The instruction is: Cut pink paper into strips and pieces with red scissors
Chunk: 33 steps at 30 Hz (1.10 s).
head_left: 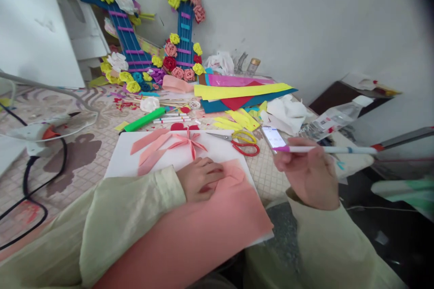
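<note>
My left hand (200, 179) lies on a large sheet of salmon-pink paper (210, 230), its fingers slightly bent against the surface. Raised to the right of the sheet, my right hand (313, 178) pinches a white marker pen (342, 149), held almost level with its pink end pointing left. Under the sheet is a white board (118, 153). Folded pink paper strips (154, 151) and a pink paper piece with several thin points (190, 142) lie just beyond my left hand. Scissors with red and yellow handles (242, 142) rest at the board's far right corner.
A glue gun (37, 135) with a black cord is at left. A lit phone (271, 137) and a clear plastic bottle (334, 117) are at right. Behind are a green stick (144, 119), coloured paper sheets (244, 91) and two blue flower-trimmed guitar shapes (185, 38).
</note>
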Each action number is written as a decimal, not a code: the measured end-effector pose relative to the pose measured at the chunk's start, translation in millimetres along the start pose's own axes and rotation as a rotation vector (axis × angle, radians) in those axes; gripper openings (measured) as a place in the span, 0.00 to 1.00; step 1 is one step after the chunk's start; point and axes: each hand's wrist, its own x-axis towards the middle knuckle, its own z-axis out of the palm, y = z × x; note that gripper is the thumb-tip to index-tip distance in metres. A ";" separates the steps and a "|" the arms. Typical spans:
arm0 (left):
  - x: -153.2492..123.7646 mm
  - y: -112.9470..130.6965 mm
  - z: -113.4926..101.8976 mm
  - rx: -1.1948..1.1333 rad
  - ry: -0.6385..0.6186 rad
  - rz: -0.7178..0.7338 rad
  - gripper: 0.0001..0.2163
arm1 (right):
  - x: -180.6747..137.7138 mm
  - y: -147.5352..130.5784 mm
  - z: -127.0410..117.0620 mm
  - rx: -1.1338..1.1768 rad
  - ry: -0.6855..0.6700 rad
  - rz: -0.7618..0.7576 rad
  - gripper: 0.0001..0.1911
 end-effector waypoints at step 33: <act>7.7 -4.1 -19.8 -0.031 -0.168 0.094 0.22 | -42.8 13.0 15.8 0.222 -0.249 0.305 0.05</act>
